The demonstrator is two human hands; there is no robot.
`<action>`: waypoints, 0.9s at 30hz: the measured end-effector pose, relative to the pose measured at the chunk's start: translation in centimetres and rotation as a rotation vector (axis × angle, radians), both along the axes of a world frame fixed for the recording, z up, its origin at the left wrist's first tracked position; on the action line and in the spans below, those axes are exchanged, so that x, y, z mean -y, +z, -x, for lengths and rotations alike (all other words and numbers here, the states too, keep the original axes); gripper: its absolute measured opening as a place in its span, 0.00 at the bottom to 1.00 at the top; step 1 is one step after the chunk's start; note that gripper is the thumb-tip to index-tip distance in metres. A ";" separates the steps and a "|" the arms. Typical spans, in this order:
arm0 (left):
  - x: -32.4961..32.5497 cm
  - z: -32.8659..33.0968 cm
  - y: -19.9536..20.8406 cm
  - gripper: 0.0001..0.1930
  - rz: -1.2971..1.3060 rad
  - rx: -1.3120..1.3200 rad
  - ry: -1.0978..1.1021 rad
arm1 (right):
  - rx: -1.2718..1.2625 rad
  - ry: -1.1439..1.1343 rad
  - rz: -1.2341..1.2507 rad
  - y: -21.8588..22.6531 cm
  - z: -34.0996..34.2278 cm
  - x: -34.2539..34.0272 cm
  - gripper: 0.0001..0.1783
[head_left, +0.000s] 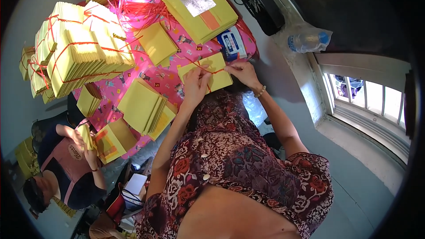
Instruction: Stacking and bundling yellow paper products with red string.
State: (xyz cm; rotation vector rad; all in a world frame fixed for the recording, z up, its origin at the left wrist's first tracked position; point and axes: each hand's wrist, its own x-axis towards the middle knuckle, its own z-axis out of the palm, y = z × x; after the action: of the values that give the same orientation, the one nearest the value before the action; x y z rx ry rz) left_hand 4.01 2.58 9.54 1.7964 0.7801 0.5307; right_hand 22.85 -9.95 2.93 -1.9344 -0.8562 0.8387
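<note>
Fingertips of both your hands are pinching a thin red string across a small yellow paper bundle (pixel 207 73): your left hand (pixel 195 86) presses down on the bundle's near-left part with its fingers curled together, while your right hand (pixel 242 73) nips the string at the bundle's right upper edge. That bundle lies on the pink patterned cloth (pixel 166 82), just ahead of your chest. By my reading you are at the tying step, with the string laid over the stack but not yet knotted (the loop itself is too fine to make out). The next move seems to call for steady tension in the string and a firm hold so the sheets do not slide apart.

To your left front stands a tall heap of tied yellow bundles (pixel 77 51), each crossed by red string. Farther ahead sits a larger flat yellow stack (pixel 199 9) with a silver foil square and an orange band on top. A small blue and white box (pixel 232 44) lies just beyond your bundle. Loose yellow stacks (pixel 144 106) rest near your left elbow. On the ledge at right lie a plastic bottle with a blue cap (pixel 307 40) and a black pouch (pixel 261 6). Another person (pixel 71 163) at lower left holds similar paper.
</note>
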 end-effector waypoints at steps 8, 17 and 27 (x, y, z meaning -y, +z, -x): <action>-0.5 -0.1 -1.0 0.12 -0.543 -0.129 -0.158 | -0.029 -0.016 0.039 1.0 0.6 -0.4 0.24; -2.6 -0.4 -2.4 0.05 -0.063 0.215 -0.286 | -0.169 0.021 -0.031 0.0 -0.7 -0.8 0.17; -3.9 -1.0 -1.5 0.04 -0.405 0.007 -0.484 | -0.110 0.061 -0.017 -1.4 -1.9 -0.3 0.17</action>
State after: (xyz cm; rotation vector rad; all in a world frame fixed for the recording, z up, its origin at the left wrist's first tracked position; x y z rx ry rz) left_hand 5.05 6.51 8.01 2.2624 0.2153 0.3858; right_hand 24.74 -9.63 1.55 -1.8370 -0.8572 0.9624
